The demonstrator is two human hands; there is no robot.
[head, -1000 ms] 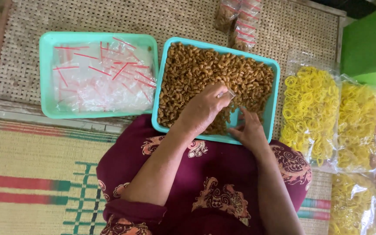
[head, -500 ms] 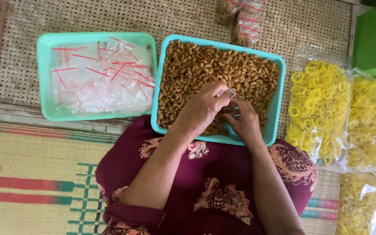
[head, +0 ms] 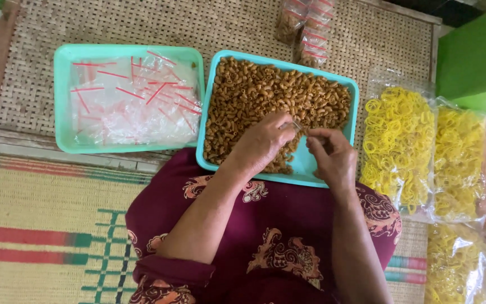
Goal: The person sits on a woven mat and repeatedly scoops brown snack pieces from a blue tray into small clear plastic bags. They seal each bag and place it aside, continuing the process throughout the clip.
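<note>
My left hand [head: 262, 143] and right hand [head: 330, 155] meet over teal tray [head: 310, 169], fingertips pinching small clear bag [head: 299, 127]. Brown macaroni snacks [head: 265, 95] just beyond knuckles. Yellow ring crackers [head: 395, 146] past right hand.

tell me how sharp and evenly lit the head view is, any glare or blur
Head view: soft, even daylight, no hard shadows; snack tray and both hands, left hand and right hand, sharp; mild glare on the clear bags and yellow snack packs; edges slightly softer.
</note>
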